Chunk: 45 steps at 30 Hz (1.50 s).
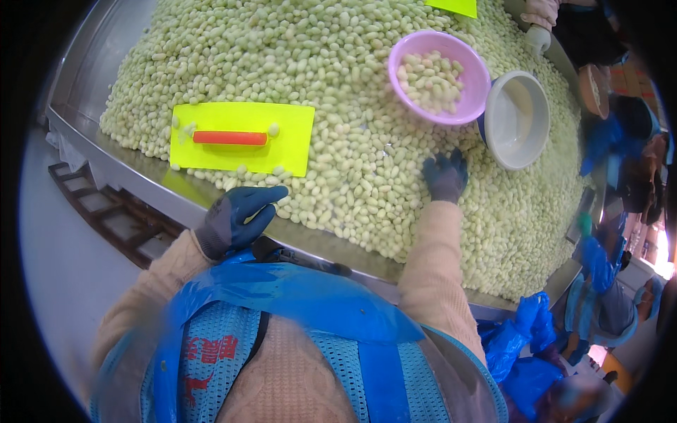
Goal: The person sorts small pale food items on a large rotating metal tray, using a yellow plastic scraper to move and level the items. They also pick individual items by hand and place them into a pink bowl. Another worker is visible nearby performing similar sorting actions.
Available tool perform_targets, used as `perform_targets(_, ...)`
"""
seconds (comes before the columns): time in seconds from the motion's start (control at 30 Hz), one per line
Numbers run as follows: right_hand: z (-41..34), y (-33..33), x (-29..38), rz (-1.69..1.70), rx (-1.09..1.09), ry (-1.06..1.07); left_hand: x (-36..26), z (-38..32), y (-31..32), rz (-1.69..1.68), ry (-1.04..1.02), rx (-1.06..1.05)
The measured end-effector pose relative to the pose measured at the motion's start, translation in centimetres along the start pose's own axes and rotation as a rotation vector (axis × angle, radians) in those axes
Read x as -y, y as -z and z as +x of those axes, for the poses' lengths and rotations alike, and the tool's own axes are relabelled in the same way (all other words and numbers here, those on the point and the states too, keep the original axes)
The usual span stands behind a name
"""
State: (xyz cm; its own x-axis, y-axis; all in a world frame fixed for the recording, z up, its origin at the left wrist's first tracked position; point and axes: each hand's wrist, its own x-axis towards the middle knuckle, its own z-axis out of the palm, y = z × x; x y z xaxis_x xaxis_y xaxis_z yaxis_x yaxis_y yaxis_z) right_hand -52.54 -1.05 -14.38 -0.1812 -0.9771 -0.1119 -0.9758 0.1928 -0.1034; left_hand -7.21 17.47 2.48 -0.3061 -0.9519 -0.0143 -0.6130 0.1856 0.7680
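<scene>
A deep heap of small pale green oval pieces (349, 174) covers the metal table; I cannot tell whether they are fruit or cocoons. My left hand (238, 217), in a dark blue coated glove, hovers by the table's near rim with thumb and forefinger apart and nothing visible between them. Just beyond it lies a yellow-green plastic float (291, 137) with a red handle (230, 138) and a few loose pieces on top. My right hand (446, 177), gloved alike, reaches palm down onto the heap, fingers spread; what lies beneath its palm is hidden.
A pink plastic bowl (476, 69) holding some pieces leans beside a tilted pale grey basin (515, 119). Another yellow-green sheet (455, 5) shows at the top. A co-worker's gloved hand (538, 39) is at the far side. Other people in blue stand along the right. The metal rim (132, 180) borders the heap.
</scene>
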Motion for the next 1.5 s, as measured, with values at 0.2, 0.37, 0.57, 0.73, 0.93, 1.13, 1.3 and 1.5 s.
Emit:
perform_targets(0.2,1.5,0.3,1.2,-0.025,0.045,-0.097,0.2,-0.1,-0.1,-0.031,0.008,-0.008)
perform_targets(0.37,-0.4,-0.4,-1.4,0.298,-0.093,0.011,-0.1,0.1,0.1,-0.034,-0.014,-0.019)
perform_targets(0.57,-3.7,6.1,2.1,1.306,-0.024,-0.420,0.3,-0.4,-0.1,-0.067,0.021,-0.022)
perform_targets(0.73,-2.2,15.3,7.9,1.324,-0.051,0.080,0.5,-0.2,-0.2,-0.058,0.017,-0.010)
perform_targets(0.93,-2.1,13.2,7.9,1.341,-0.048,0.031,0.0,-0.2,0.0,0.003,-0.008,-0.011)
perform_targets(1.13,-0.7,5.0,-5.2,0.965,-0.194,-0.185,0.1,0.4,-0.2,-0.078,-0.010,-0.029)
perform_targets(1.3,2.4,4.2,-8.5,0.067,-0.318,0.063,0.4,0.0,-0.1,-0.042,0.013,-0.019)
perform_targets(1.5,5.9,2.5,-6.1,-0.413,-0.329,-0.004,0.7,-0.2,0.0,-0.020,0.078,0.055)
